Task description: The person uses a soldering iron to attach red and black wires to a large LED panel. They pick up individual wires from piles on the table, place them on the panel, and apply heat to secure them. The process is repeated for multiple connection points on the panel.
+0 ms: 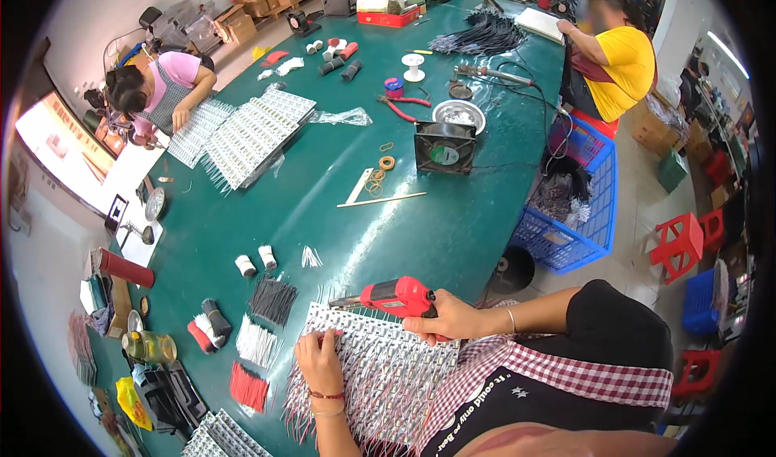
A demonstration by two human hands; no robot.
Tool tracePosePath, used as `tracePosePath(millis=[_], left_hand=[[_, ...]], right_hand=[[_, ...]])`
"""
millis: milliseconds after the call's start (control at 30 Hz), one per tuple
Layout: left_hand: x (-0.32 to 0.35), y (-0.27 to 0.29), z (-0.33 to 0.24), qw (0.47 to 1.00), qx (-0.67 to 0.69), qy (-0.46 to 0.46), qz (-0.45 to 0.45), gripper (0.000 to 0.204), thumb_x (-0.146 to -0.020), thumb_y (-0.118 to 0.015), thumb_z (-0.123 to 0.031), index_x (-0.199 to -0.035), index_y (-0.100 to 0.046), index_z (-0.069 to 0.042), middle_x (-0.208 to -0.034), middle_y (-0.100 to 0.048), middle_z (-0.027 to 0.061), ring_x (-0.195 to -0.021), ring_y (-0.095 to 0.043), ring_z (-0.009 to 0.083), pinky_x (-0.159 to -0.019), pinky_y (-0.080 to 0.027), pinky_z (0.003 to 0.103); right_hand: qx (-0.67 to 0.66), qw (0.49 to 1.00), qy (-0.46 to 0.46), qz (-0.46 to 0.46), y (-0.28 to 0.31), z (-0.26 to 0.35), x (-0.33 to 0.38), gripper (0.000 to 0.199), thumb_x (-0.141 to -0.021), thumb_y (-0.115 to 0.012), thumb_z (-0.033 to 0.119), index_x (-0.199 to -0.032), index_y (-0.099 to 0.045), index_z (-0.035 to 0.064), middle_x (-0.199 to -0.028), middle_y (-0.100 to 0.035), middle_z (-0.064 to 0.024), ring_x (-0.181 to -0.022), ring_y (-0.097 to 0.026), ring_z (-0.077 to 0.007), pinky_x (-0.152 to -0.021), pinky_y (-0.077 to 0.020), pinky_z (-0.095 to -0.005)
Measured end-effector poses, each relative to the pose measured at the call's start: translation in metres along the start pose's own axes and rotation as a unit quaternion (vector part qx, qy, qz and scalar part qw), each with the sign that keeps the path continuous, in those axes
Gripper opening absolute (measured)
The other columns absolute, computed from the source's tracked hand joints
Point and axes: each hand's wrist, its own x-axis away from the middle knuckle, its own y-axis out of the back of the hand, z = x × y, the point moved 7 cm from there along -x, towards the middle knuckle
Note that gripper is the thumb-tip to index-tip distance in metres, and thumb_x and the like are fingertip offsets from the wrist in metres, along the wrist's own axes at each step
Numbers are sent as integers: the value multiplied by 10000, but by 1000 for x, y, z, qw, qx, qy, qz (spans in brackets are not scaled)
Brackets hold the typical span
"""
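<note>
My right hand point(449, 318) is wrapped round the grip of a red and black soldering gun point(400, 297). Its metal tip points left, over the upper left edge of a white circuit board panel point(396, 360). Rows of small parts cover that panel, and many thin red, white and dark wires hang off it. At the panel's left side rests my left hand point(320, 364), fingers drawn together near the upper edge. Whatever they pinch is too small to make out. Just left lie cut wires in black point(273, 300), white point(257, 342) and red point(248, 386) piles.
A small black fan point(445, 148) stands mid-table before a metal bowl point(459, 116). Stacked board panels point(259, 129) lie far left by a person in pink. Another person in yellow point(621, 69) works far right. A blue crate point(570, 239) stands beside the table's right edge.
</note>
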Motion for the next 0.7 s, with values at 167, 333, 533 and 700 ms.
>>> tracePosePath(millis=[167,333,533,700], left_hand=[[1,-1,1,1000,0,2,10,176,-776,-583,-31,-928,-655,-83,-837,-537,77,-799,-534,253,-716,-414,378],[0,-2,-1,1000,4,5,14,182,-780,-580,-33,-940,-651,-81,-841,-536,80,-804,-532,257,-723,-415,380],[4,-2,1,1000,5,11,14,186,-771,-585,-22,-936,-651,-80,-839,-536,81,-804,-532,259,-724,-417,379],[9,1,1,1000,0,12,11,178,-773,-586,-30,-933,-649,-78,-838,-534,82,-804,-532,260,-723,-415,380]], right_hand=[[9,1000,-21,10,-3,4,-2,371,-916,-634,384,-894,-584,17,-635,-569,-18,-507,-565,-90,-461,-458,-248],[-14,1000,-17,-2,-3,5,-3,350,-917,-642,354,-817,-593,21,-617,-585,-18,-513,-580,-85,-451,-448,-241],[-8,1000,-28,-2,-4,4,-2,342,-913,-646,353,-842,-591,24,-620,-577,-18,-505,-578,-83,-431,-440,-232],[0,999,-43,-1,-7,12,2,387,-914,-646,355,-710,-603,29,-576,-592,-25,-501,-584,-92,-452,-448,-243]])
